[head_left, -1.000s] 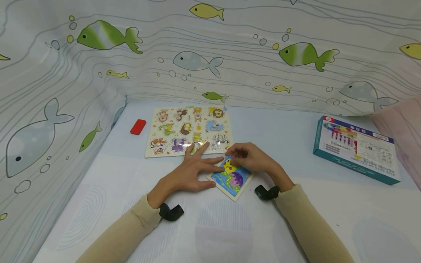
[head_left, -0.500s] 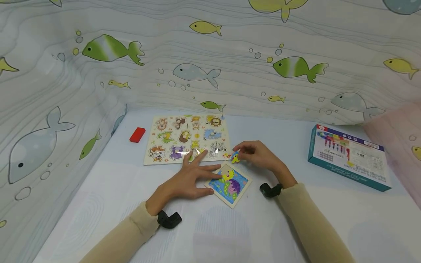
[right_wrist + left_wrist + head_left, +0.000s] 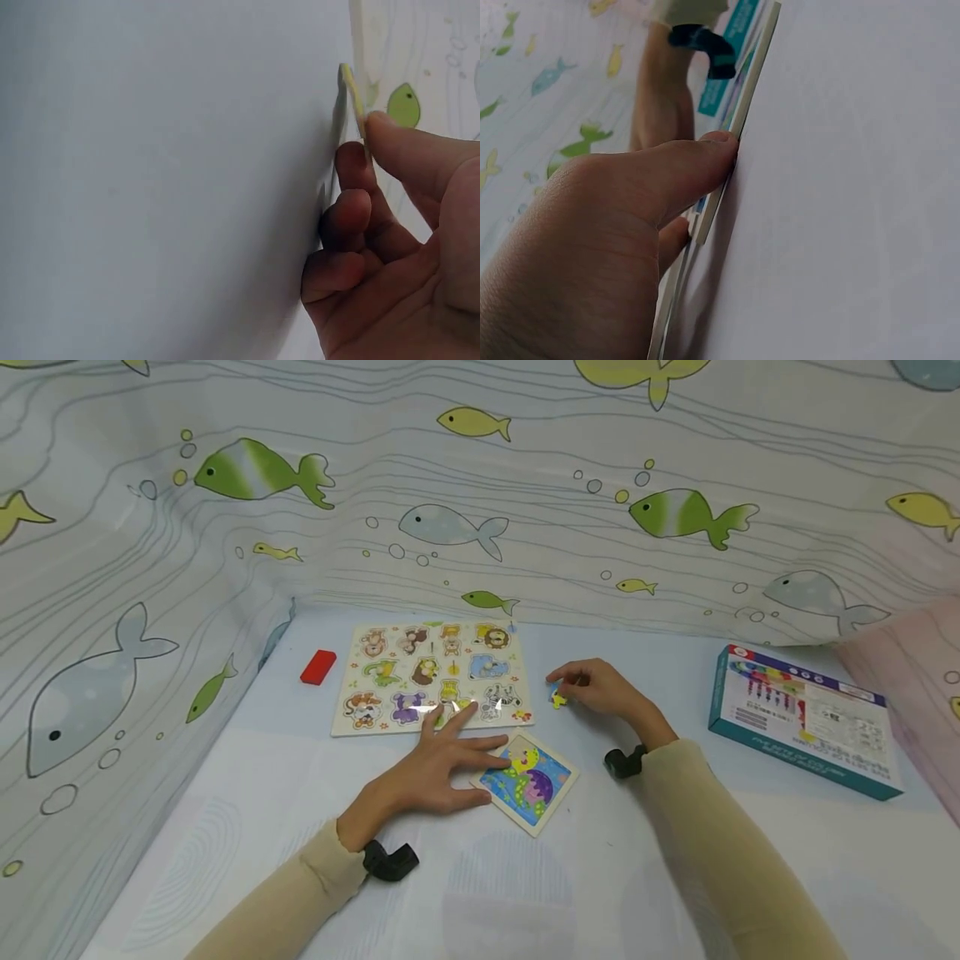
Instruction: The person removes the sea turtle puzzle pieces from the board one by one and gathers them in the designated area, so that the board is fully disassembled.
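Puzzle (image 3: 536,785), flat; left hand (image 3: 435,768) at its left side, fingers spread wide, touching it and overlapping the board (image 3: 393,647) beyond. Risk: a sideways push could skew it. Right hand (image 3: 597,687), beyond the puzzle's right corner, narrow, pinching a piece (image 3: 557,698). Risk: a slack pinch could drop it.

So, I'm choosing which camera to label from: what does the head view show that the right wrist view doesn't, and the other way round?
Only the head view: the left hand, the square puzzle it touches, the red block and the teal-edged box. Only the right wrist view: the thin edge of the small piece, seen side-on. Both: the right hand pinching that piece, the white tabletop and the fish-print cloth.
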Demonstrator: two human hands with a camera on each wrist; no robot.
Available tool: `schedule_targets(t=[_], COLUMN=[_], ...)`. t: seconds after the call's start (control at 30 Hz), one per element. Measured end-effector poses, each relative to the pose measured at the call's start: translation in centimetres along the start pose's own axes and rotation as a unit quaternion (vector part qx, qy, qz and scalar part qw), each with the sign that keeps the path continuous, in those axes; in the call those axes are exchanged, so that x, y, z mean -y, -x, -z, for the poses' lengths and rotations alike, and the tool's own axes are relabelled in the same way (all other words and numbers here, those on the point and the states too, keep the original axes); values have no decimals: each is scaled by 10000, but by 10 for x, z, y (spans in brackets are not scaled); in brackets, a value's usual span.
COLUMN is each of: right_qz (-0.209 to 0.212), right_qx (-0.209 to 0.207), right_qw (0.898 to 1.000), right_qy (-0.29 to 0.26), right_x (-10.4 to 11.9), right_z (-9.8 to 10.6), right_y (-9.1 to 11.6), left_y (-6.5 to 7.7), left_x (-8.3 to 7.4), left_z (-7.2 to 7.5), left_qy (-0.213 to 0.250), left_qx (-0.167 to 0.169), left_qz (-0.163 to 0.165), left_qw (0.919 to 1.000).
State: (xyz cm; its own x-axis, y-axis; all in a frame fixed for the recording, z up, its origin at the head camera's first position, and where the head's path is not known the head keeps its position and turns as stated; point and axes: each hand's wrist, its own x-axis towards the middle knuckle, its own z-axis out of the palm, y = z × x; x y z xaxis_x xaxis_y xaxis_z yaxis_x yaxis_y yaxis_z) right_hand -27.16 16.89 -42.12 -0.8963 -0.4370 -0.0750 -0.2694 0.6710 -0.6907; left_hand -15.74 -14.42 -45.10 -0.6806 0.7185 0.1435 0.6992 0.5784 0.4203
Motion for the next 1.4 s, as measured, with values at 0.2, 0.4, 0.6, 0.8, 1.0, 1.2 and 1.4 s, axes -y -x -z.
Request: schedule_targets(t=[0.2,0.4,0.6,0.8,1.0,1.2,1.4], right_qz=[-170,-44,-40,-133,-195,-296,-522], right_qx=[-65,-115,-198,-201,-183,-221,-324], right_qw=[9998,9998,9994,9988,9987,9980,9970], right_qy=[70,139,282,427,442,504,467], right_x=[-2,-6,-6,-6,-10,-15,-13], right_z=[-1,-3,-3,1,3,4,3], right_y=[0,5,4,-2,-9,-16,-19], left_y=[-1,0,1,0,0,1,1], left_x=[-1,-1,1,1,-1,-1,-1], left_z=[1,0,0,0,0,0,1], left_qy=[-5,15,-47,-10,42,51,52], left_qx=[-18,-38,-64,-71,-21,-55,-72], left_qz=[-21,-29,-31,-25,4,-21,-23], left_qw=[10000,10000,10000,10000,10000,10000,10000])
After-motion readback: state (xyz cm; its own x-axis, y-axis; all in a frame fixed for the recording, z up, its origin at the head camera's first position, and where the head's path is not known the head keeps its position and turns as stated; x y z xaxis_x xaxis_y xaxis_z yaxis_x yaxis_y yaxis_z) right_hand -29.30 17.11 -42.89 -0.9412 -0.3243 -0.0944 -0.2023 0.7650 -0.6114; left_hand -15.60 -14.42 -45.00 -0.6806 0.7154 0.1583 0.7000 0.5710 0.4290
